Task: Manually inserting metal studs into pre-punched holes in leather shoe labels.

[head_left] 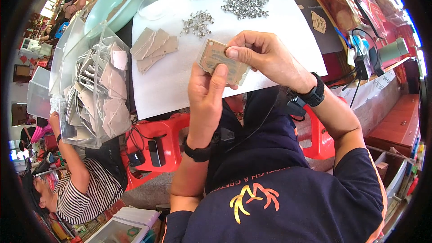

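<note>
Presently | left hand (207, 87) grips card (213, 59); right hand (261, 54) pinches its rim | loose cards (155, 47): surface (166, 92) left edge | studs (245, 4): toward far edge

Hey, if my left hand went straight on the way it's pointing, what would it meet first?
Past the tan card it already holds, your left hand would probably meet your right hand first, though depth is hard to judge here.

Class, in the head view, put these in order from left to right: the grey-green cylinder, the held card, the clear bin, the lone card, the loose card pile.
Clear bin → loose card pile → held card → lone card → grey-green cylinder
</note>
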`<action>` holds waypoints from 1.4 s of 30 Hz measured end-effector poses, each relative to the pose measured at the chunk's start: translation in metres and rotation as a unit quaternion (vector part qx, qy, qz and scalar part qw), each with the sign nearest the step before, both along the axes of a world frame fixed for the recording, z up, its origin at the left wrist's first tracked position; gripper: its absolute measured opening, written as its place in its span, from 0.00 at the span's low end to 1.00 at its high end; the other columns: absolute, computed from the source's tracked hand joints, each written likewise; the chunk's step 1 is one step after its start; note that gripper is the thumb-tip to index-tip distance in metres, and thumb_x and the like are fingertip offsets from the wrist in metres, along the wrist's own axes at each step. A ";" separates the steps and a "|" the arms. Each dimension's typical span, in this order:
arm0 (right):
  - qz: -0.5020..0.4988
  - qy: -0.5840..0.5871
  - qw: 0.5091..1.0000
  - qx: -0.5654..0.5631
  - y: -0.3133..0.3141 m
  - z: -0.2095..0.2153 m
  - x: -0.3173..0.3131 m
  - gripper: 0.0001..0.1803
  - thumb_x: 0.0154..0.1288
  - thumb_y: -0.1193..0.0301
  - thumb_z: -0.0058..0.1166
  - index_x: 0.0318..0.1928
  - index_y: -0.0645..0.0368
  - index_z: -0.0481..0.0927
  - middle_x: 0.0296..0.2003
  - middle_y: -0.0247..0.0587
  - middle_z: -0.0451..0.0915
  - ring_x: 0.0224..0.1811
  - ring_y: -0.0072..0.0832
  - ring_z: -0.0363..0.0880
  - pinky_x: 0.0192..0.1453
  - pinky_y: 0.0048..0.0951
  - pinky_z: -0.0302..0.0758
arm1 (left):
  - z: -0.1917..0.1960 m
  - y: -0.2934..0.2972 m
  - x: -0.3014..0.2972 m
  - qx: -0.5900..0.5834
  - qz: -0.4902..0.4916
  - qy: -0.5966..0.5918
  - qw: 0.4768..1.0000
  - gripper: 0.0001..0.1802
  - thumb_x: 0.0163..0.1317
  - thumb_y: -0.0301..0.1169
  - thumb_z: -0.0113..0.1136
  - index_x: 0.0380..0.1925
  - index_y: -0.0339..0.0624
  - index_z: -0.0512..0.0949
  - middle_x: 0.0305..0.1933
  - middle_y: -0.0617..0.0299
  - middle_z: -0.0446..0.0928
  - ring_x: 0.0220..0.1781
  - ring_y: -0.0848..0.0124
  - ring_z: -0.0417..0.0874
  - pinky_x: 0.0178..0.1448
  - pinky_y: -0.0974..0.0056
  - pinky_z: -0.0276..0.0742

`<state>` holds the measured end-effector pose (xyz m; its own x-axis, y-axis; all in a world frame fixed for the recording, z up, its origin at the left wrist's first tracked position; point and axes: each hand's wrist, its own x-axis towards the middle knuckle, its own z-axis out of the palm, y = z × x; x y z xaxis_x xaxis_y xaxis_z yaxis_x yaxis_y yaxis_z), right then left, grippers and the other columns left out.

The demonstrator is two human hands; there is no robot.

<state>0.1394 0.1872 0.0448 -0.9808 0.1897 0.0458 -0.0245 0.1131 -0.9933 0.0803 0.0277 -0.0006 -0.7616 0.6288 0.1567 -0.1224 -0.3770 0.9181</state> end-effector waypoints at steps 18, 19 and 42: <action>-0.075 0.021 0.991 -0.107 0.002 -0.009 -0.007 0.17 0.74 0.62 0.52 0.48 0.66 0.78 0.27 0.28 0.77 0.27 0.13 0.73 0.30 0.18 0.74 | 0.016 -0.006 -0.005 -0.051 -0.055 0.036 0.997 0.15 0.74 0.31 0.46 0.53 0.32 0.66 0.40 0.50 0.80 0.34 0.63 0.86 0.37 0.64 0.84; -0.075 0.020 0.991 -0.107 -0.001 -0.010 -0.006 0.17 0.74 0.62 0.52 0.48 0.66 0.78 0.27 0.28 0.77 0.27 0.13 0.73 0.30 0.18 0.74 | 0.014 -0.006 -0.005 -0.050 -0.050 0.019 0.997 0.14 0.74 0.31 0.47 0.53 0.32 0.67 0.40 0.51 0.80 0.34 0.64 0.86 0.38 0.64 0.84; -0.106 0.028 0.967 -0.228 -0.002 -0.024 0.009 0.16 0.72 0.65 0.55 0.51 0.65 0.79 0.33 0.32 0.82 0.25 0.12 0.74 0.30 0.15 0.74 | 0.023 -0.010 -0.005 -0.036 -0.054 0.050 0.997 0.20 0.77 0.35 0.40 0.55 0.29 0.71 0.48 0.48 0.80 0.43 0.63 0.85 0.43 0.61 0.85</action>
<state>0.1487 0.1847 0.0210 -0.9164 0.3985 -0.0376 -0.1046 -0.3290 -0.9385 0.0753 0.0176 0.0221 -0.6717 0.7189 0.1791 -0.0660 -0.2988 0.9520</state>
